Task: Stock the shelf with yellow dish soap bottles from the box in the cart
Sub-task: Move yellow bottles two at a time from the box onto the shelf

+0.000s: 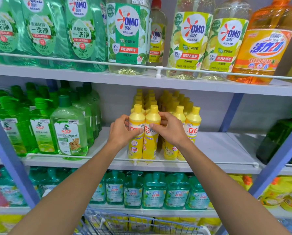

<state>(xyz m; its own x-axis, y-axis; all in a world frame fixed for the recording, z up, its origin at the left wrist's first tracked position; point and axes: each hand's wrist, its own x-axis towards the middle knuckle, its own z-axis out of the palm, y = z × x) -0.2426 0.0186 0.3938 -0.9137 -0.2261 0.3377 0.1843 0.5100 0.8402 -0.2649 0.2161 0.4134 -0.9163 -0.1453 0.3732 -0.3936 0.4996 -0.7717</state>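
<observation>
Head view: at the far left of the middle shelf (223, 146), green pump bottles (38, 126) are packed in rows, and a pale green bottle with a dog on its label (68, 131) is stood at the front just beside them. Above these, green refill pouches (40, 31) are lined up on the upper shelf behind a white rail.

Further right, the left hand (123, 131) is curled round the left yellow dish soap bottle (135, 145) of the front pair, with the thumb laid across the label and the fingers wrapped round its left side. This bottle is stood upright at the shelf's front edge, against the white wire rail (90, 157), and is touched on its right by the second front bottle (150, 145). That one is gripped by the right hand (170, 129), whose thumb is pressed on the label and whose fingers are curled round the bottle's right shoulder.

Behind the pair, more yellow-capped bottles (141, 99) are ranked towards the back of the shelf. Below the hands, teal pump bottles (153, 190) are lined along the lower shelf, and the wire mesh of a cart (141, 223) is seen at the bottom edge. Just right of the held pair, another block of yellow bottles (192, 122) is stood, partly hidden by the right hand. A dark green bottle (276, 138) is placed at the far right, beside a blue upright (277, 158).
</observation>
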